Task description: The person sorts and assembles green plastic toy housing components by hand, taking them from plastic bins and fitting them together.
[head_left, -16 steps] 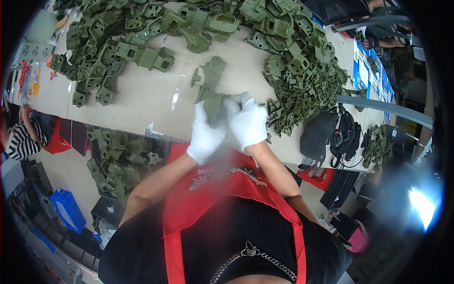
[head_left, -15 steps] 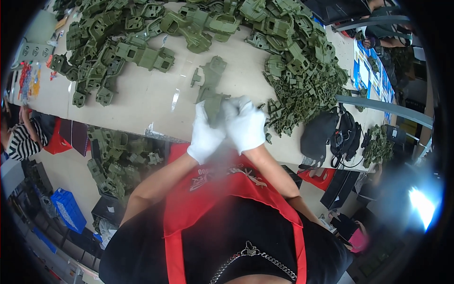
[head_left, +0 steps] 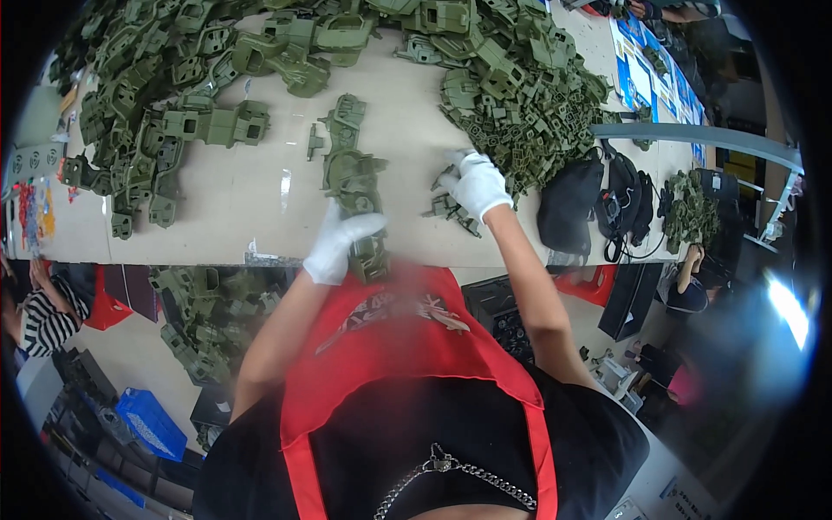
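Observation:
My left hand [head_left: 336, 245], in a white glove, grips the near end of a long olive-green moulded plastic part [head_left: 354, 178] with the look of a toy vehicle body. Its thumb lies across the top, and its other fingers are partly hidden. The part extends over the table's front edge. Beside its far end lies a small green piece [head_left: 315, 141]. My right hand [head_left: 482, 185], also gloved, is at the edge of a heap of small green parts [head_left: 537, 117]. Its fingers are bent together around a small green plastic part [head_left: 442, 179]; other loose bits [head_left: 455, 213] lie under the hand.
Large green moulded parts [head_left: 217, 124] are piled along the table's [head_left: 234, 191] left and far sides. A black bag [head_left: 569, 204] sits at the right near edge, beside a grey curved bar [head_left: 693, 139]. More green parts [head_left: 204, 325] fill a container below the table at left.
My hands have separated. My right hand has moved right to the small-part heap, while my left has shifted left and holds the long part's near end. The whole view has shifted slightly.

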The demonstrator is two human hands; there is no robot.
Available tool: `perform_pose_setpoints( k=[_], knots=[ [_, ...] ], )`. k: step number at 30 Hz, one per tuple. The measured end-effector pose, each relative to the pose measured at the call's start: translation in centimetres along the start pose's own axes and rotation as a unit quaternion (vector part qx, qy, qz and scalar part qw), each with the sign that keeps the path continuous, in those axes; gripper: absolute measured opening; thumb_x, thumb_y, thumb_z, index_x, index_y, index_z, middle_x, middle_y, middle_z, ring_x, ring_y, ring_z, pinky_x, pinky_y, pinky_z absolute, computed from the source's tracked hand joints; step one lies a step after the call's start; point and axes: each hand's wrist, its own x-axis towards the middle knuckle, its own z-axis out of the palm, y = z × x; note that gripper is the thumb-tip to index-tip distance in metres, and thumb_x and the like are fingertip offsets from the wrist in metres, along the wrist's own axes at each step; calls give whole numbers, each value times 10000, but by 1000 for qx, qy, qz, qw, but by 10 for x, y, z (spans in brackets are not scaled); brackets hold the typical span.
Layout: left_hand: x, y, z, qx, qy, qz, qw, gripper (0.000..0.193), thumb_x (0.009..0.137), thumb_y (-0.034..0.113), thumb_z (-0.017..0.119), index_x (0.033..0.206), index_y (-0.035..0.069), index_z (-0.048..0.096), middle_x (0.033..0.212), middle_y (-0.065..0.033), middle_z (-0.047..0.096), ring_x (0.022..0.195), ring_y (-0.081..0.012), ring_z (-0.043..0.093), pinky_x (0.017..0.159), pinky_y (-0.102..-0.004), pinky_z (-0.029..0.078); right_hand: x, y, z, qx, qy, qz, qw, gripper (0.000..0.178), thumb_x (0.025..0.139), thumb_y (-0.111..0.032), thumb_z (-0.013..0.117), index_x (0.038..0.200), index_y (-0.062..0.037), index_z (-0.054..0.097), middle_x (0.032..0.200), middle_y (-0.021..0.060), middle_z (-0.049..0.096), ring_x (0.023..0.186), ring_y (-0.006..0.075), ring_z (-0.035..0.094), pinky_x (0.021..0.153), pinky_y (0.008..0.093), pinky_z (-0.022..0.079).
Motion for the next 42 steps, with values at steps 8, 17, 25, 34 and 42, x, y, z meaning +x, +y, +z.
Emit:
perform_pose_setpoints(
  k=[8,17,25,34,42],
  knots=[
    [0,-5,-36,-119,20,-84,989,218,810,147,624,984,16,616,818,-109,646,717,-230,642,657,-364,546,7,0,16,-111,43,-153,981,263,768,-275,677,974,-115,648,918,121,623,853,320,625,738,427,507],
    [-34,-15,-25,-115,74,-12,991,311,762,29,657,1039,27,517,842,-107,615,707,-214,617,625,-331,516,-117,-97,-37,-67,-126,-356,924,323,845,-342,619,1102,-149,595,876,118,624,779,336,636,678,409,526],
    [-64,-7,-5,-37,133,46,989,273,758,39,690,983,14,539,822,-64,613,658,-142,573,565,-281,453,-132,-119,-27,270,-105,-124,949,281,833,-208,644,1051,-35,609,859,182,681,779,297,674,704,330,533],
    [-81,-16,-10,-82,115,115,983,195,788,46,649,977,40,601,882,-40,637,780,-139,591,697,-291,470,-163,-144,-10,206,-13,-109,972,237,857,-276,601,917,-47,585,807,187,663,733,361,660,721,429,533],
    [-92,-21,-17,50,97,241,964,192,811,113,614,967,1,625,909,-64,636,810,-160,588,723,-293,467,-160,-145,13,145,54,-229,961,129,865,-187,563,849,-59,557,749,164,603,672,374,615,619,473,507]
  ],
)
